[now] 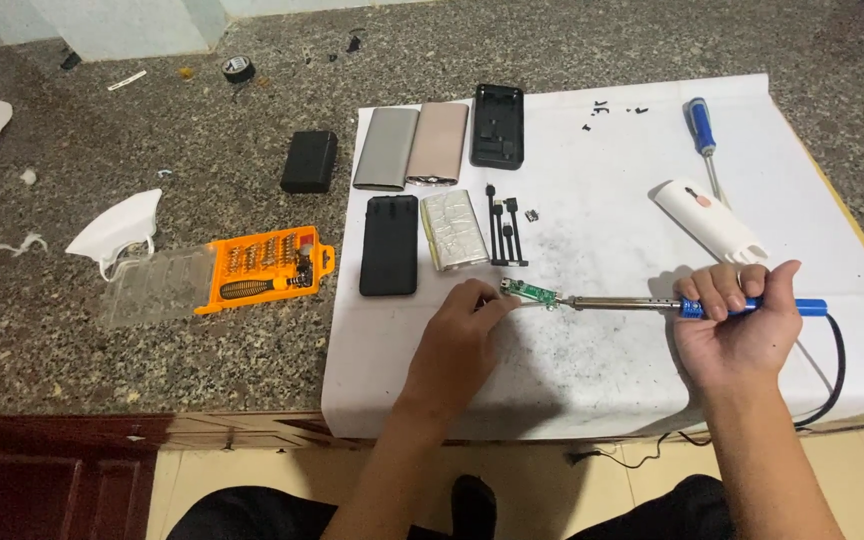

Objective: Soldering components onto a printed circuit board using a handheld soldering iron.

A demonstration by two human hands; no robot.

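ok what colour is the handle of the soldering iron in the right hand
Blue, the soldering iron's handle in the right hand, seen in the head view.

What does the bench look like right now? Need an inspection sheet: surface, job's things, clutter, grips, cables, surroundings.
Surface: white sheet, smudged grey, on a speckled stone counter.
Job's things: small green circuit board on the sheet; blue-handled soldering iron, tip at the board.
Clutter: black case, silver cell pack, two metal shells, open black housing, black box, orange bit set, blue screwdriver, white cylindrical casing, tape roll.
Grips: left hand pinches the board; right hand shut on the iron's handle.
Cables: black cord runs from the iron off the counter edge.
Surroundings: tiled floor below; white scraps at left.
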